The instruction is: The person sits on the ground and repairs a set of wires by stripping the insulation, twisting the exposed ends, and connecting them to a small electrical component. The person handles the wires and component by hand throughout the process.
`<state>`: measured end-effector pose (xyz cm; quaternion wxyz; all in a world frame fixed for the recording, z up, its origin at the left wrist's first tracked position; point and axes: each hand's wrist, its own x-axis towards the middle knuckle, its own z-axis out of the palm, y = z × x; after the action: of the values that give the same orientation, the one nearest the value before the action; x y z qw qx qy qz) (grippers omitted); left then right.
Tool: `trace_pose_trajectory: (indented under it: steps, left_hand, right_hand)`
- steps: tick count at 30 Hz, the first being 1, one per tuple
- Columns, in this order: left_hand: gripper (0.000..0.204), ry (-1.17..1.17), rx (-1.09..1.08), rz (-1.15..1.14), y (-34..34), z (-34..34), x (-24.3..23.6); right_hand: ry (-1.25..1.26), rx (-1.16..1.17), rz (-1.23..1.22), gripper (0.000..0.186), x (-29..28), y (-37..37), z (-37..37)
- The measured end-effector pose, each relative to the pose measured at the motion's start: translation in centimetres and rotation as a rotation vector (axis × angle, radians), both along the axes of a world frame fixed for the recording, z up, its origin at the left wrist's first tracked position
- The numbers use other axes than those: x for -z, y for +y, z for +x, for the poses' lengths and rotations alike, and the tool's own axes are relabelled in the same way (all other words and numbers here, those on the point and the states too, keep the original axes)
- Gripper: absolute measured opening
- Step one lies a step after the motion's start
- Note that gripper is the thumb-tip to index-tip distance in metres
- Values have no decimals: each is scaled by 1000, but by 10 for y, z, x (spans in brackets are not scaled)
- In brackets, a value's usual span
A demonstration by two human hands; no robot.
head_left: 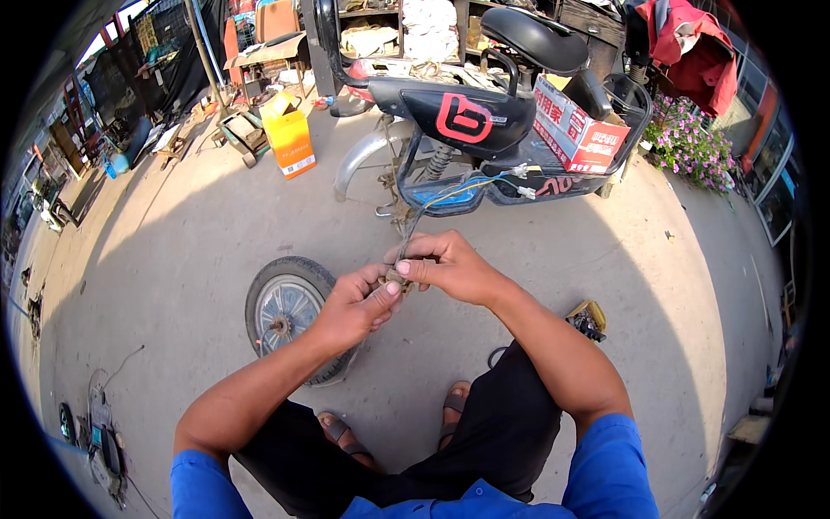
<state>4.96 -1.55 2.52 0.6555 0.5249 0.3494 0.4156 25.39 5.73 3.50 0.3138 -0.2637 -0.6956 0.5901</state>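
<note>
My left hand (347, 307) and my right hand (458, 268) meet in front of me, fingers pinched together on a small, dirty brown part (395, 276) at the end of a cable (406, 233). What exactly the part is, I cannot make out, since fingers cover much of it. The cable runs up to the black electric scooter (406, 99), whose rear wheel area stands bare with a grey fender (356, 164). Loose wires with white connectors (524, 171) lie across the scooter's blue-edged side. Below my left hand, a detached wheel (281, 303) lies on the concrete.
A red-and-white carton (575, 130) sits on the scooter's footboard. An orange box (290, 143) stands at the back left. Near my right knee is a small open box of dark parts (589, 320). Pink flowers (692, 143) grow at the far right. Another scooter-like machine (104, 445) lies at the lower left.
</note>
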Motion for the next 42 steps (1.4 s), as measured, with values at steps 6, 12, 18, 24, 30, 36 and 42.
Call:
trace_pose_trajectory:
  steps: [6,12,18,24,30,36,42]
  left_hand:
    - [18,-78,30,-114,2,-12,3]
    - [22,-19,58,-181,2,-19,-1]
    - [21,32,67,-206,0,-17,3]
    - [26,21,85,-199,-2,-19,1]
    - [30,42,109,-197,-2,-17,2]
    - [34,36,63,-242,-3,-16,0]
    - [34,133,38,-249,-5,-16,1]
  right_hand:
    - [-37,-90,47,27,5,2,-1]
    - [-22,-75,101,37,9,1,-5]
    - [-10,-131,95,24,20,5,-7]
    - [-41,-124,86,33,7,-2,-9]
    - [16,-155,66,32,17,0,-8]
    - [48,-157,-107,25,12,-6,-12]
    - [115,87,-166,25,5,7,0]
